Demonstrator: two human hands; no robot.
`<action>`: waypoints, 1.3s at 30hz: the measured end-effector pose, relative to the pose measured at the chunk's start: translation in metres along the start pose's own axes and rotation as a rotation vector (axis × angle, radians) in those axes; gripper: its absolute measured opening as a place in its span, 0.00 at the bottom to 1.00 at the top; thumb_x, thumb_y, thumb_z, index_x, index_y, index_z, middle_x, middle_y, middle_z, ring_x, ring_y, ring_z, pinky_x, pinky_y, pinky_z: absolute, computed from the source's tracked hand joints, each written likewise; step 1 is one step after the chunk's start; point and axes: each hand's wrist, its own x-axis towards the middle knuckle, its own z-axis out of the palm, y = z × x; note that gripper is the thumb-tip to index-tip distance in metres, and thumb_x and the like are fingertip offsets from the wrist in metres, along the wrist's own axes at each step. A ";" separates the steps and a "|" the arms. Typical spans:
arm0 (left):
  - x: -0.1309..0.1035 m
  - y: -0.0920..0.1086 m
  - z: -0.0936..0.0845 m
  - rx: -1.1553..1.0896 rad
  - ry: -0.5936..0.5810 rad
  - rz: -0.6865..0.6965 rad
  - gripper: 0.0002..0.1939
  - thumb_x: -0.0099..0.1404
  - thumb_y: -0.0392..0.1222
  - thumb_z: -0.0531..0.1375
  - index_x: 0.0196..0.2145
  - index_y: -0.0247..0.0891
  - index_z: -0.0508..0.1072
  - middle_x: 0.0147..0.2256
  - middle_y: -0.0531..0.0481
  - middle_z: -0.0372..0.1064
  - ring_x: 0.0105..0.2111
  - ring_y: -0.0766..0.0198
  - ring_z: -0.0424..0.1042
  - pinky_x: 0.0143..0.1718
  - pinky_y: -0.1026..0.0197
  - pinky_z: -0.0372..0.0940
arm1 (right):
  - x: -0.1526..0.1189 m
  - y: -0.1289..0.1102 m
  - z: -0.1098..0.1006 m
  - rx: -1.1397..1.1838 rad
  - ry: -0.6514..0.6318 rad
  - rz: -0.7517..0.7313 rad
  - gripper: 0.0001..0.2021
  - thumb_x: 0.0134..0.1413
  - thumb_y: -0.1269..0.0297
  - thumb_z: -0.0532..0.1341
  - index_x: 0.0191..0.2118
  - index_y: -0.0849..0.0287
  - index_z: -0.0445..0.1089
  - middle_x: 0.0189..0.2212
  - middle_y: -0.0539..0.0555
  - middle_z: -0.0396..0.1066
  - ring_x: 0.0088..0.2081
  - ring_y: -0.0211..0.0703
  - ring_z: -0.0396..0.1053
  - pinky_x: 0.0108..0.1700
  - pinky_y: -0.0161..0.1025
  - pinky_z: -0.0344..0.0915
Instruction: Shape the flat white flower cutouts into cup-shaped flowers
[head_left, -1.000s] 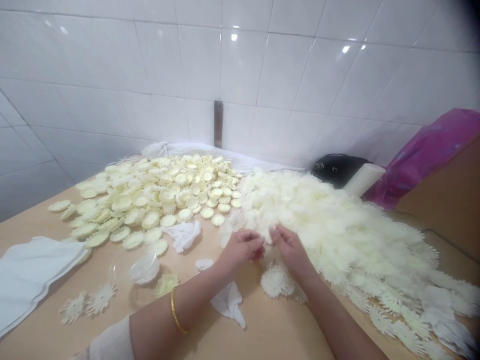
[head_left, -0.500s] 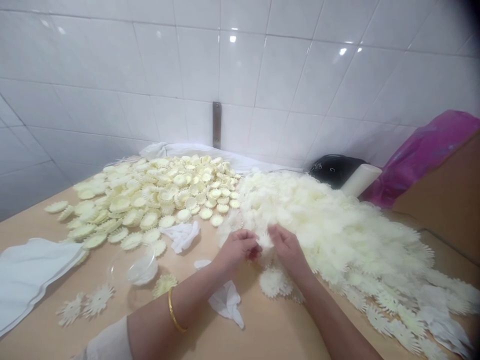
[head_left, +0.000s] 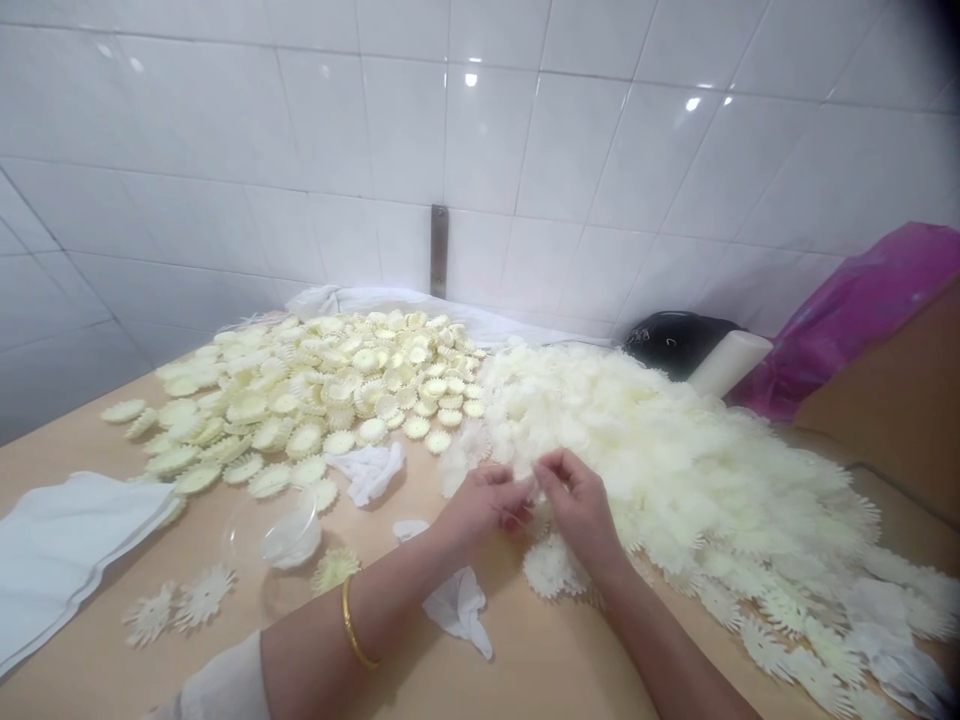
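See a broad heap of translucent, cream, fringed discs (head_left: 675,480) right of the clear, round bowl (head_left: 291,535). Find yellowish, shallow, cupped discs (head_left: 360,375) piled behind it. Right of it, beside the cream heap, see left hand (head_left: 487,505) and right hand (head_left: 579,500) close together, thumbs pinched to fingers; cannot tell on what.

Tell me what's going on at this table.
A person's left hand and right hand meet fingertip to fingertip, any piece between them too small to make out. They are at the near edge of a heap of pale, fringed discs. To the left lies a pile of yellowish, cupped discs, with a clear bowl nearer.
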 end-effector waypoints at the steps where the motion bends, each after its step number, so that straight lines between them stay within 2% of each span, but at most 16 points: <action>1: 0.000 -0.002 0.000 0.008 0.001 0.005 0.15 0.46 0.47 0.64 0.23 0.33 0.65 0.19 0.51 0.63 0.21 0.68 0.65 0.22 0.66 0.56 | -0.001 -0.001 0.001 -0.005 -0.006 -0.004 0.08 0.49 0.62 0.54 0.24 0.60 0.61 0.21 0.48 0.61 0.26 0.37 0.59 0.30 0.33 0.57; 6: 0.002 -0.003 0.000 0.043 0.080 0.057 0.13 0.47 0.44 0.62 0.19 0.33 0.63 0.16 0.52 0.62 0.17 0.71 0.62 0.22 0.66 0.55 | -0.002 -0.001 0.001 -0.031 -0.001 -0.001 0.07 0.50 0.62 0.54 0.25 0.60 0.61 0.21 0.48 0.62 0.26 0.37 0.60 0.30 0.34 0.58; 11: 0.004 0.000 -0.004 0.016 0.132 0.083 0.17 0.46 0.46 0.63 0.17 0.35 0.59 0.15 0.54 0.61 0.15 0.72 0.59 0.20 0.66 0.53 | 0.000 -0.002 -0.004 -0.039 0.077 -0.059 0.07 0.51 0.62 0.54 0.32 0.59 0.64 0.29 0.52 0.67 0.32 0.41 0.64 0.36 0.38 0.60; 14: 0.007 -0.001 -0.008 -0.015 0.148 0.092 0.18 0.46 0.47 0.63 0.17 0.36 0.57 0.14 0.56 0.59 0.13 0.73 0.57 0.18 0.67 0.51 | 0.000 -0.005 -0.006 -0.011 -0.006 -0.068 0.07 0.51 0.61 0.55 0.30 0.59 0.65 0.28 0.53 0.67 0.32 0.42 0.64 0.37 0.38 0.61; 20: 0.008 -0.001 -0.006 -0.128 0.047 -0.014 0.17 0.46 0.49 0.63 0.19 0.36 0.60 0.10 0.58 0.55 0.12 0.74 0.54 0.16 0.68 0.46 | 0.001 -0.008 -0.006 0.221 -0.290 0.040 0.10 0.49 0.59 0.57 0.31 0.60 0.67 0.28 0.53 0.68 0.33 0.42 0.65 0.38 0.39 0.61; 25: 0.008 0.001 -0.005 -0.148 0.043 -0.072 0.18 0.47 0.52 0.62 0.19 0.34 0.62 0.10 0.58 0.54 0.10 0.75 0.52 0.15 0.68 0.42 | 0.000 -0.010 -0.005 0.210 -0.278 0.075 0.12 0.49 0.57 0.57 0.23 0.60 0.63 0.21 0.49 0.62 0.27 0.37 0.61 0.32 0.35 0.60; 31: 0.008 -0.001 -0.007 -0.153 0.028 -0.029 0.18 0.49 0.52 0.61 0.20 0.34 0.62 0.10 0.57 0.55 0.11 0.75 0.54 0.15 0.69 0.45 | 0.000 -0.011 -0.006 0.202 -0.343 0.009 0.08 0.51 0.60 0.54 0.31 0.60 0.65 0.27 0.51 0.67 0.32 0.40 0.64 0.37 0.37 0.61; 35: 0.008 0.000 -0.007 -0.122 -0.044 -0.028 0.16 0.47 0.47 0.63 0.21 0.34 0.61 0.14 0.55 0.60 0.14 0.74 0.58 0.17 0.69 0.48 | 0.000 -0.010 -0.007 0.047 -0.263 -0.025 0.07 0.51 0.64 0.53 0.28 0.60 0.65 0.25 0.51 0.66 0.30 0.40 0.63 0.35 0.37 0.60; 39: 0.009 0.000 -0.007 -0.056 -0.021 0.002 0.16 0.46 0.44 0.64 0.19 0.35 0.59 0.14 0.55 0.61 0.14 0.74 0.58 0.17 0.68 0.50 | 0.004 -0.003 -0.008 -0.128 -0.091 -0.030 0.08 0.50 0.65 0.53 0.23 0.59 0.61 0.20 0.49 0.62 0.26 0.39 0.60 0.30 0.35 0.57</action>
